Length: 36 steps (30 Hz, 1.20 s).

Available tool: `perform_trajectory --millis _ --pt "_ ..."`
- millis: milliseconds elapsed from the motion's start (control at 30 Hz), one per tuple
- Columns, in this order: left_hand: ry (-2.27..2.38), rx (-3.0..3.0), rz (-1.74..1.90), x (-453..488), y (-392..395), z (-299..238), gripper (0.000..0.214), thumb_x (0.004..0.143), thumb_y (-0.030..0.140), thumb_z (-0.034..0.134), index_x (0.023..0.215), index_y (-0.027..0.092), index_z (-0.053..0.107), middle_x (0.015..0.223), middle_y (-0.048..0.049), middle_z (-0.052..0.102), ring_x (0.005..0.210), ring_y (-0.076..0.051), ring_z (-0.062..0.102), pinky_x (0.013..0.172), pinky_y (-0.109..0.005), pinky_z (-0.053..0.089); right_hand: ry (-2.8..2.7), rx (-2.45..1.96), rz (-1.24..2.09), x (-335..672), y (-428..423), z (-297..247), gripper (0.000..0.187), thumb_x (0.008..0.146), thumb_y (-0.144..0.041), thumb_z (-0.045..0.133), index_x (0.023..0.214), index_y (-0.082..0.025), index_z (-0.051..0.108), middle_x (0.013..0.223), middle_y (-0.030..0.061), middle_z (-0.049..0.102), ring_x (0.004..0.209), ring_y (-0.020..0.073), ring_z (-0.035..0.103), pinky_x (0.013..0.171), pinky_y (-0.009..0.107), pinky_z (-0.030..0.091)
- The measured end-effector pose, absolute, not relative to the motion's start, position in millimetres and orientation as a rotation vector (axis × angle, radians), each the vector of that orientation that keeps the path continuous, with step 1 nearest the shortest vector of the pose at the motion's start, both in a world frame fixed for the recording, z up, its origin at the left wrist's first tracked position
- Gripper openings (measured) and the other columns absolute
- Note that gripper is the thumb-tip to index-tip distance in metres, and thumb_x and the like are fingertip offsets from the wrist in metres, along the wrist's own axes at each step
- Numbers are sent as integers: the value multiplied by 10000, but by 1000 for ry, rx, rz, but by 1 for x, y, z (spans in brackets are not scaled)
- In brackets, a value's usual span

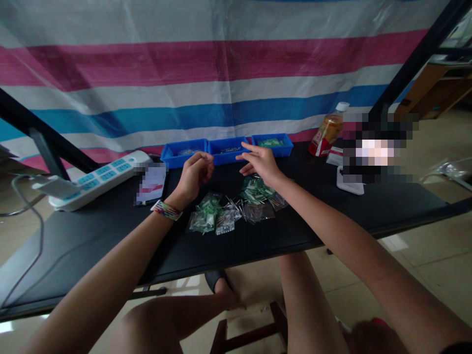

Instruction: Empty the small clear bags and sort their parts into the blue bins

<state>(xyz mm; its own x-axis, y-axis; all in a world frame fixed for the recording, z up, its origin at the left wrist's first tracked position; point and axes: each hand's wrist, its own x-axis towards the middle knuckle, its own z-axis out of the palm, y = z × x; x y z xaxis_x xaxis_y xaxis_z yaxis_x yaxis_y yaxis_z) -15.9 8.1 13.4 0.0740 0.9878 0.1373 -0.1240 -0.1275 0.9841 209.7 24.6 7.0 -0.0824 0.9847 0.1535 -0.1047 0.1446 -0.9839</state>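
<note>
My left hand is raised just in front of the left blue bin, its fingers curled in; whatever they hold, if anything, is hidden. With fingers stretched out and apart, my right hand hovers by the near right corner of the middle blue bin, which has small thin metal pieces inside. The right blue bin contains green packets, and the left one clear plastic bags. Below my hands lie a pile of green packets, another green pile, small clear bags and loose thin metal sticks.
On the left are a white power strip with a plugged-in charger and a phone. A drink bottle and a white device stand to the right. Behind the black table hangs a striped sheet.
</note>
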Motion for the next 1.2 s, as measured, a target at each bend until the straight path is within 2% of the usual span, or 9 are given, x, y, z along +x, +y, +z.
perform_trajectory --millis 67,167,267,333,433,533,800,1000,1200 --pt "989 1271 1287 -15 8 12 232 752 312 741 919 199 628 702 33 572 530 -97 488 447 -202 292 -1435 -1021 1101 210 21 7 287 919 -247 706 1175 -151 793 880 54 802 525 110 642 496 237 520" --pt "991 1305 1271 -14 6 12 231 768 324 733 932 195 633 685 37 559 525 -99 480 455 -206 300 -1823 -913 991 206 9 10 122 860 -150 720 916 -153 828 781 31 767 626 128 642 600 254 492" --pt "999 1323 1267 -13 4 13 217 765 322 719 916 194 629 680 37 548 524 -102 479 462 -212 306 -2201 -738 874 198 -6 11 153 798 -46 734 803 -172 820 790 15 757 705 131 640 699 271 464" --pt "998 1324 1262 -13 3 14 219 760 325 723 907 193 628 683 35 547 523 -100 479 465 -214 308 -2328 -727 774 195 -12 9 137 801 -53 760 758 -178 795 777 8 739 707 130 625 705 276 432" --pt "997 1324 1243 -12 3 14 231 749 326 739 904 188 635 681 32 548 523 -99 480 465 -214 305 -2371 -828 717 193 -15 5 65 821 -150 836 802 -187 785 765 5 734 718 141 637 700 279 409" --pt "1011 1315 1220 -11 4 13 234 742 323 748 901 188 642 683 26 556 533 -101 492 467 -209 303 -2368 -892 746 192 -15 3 71 824 -189 859 832 -193 789 770 6 746 715 145 660 684 276 411" --pt "1007 1337 1208 -10 4 11 214 757 319 733 909 191 656 660 28 547 517 -106 471 455 -217 298 -2199 -918 904 184 -16 -1 145 769 -40 735 746 -182 720 730 -5 729 707 149 685 675 264 446" --pt "1017 1396 1141 -12 7 9 205 769 336 750 891 192 669 645 21 562 515 -111 478 461 -217 315 -1896 -865 957 187 -8 4 100 819 -94 694 801 -192 682 778 -6 720 746 149 673 708 268 490" --pt "967 1607 937 -9 0 9 238 814 397 768 886 180 703 774 -28 677 576 -131 573 479 -227 366 -1667 -904 916 187 -3 7 95 870 -196 709 929 -222 639 859 4 713 820 167 685 775 299 540"
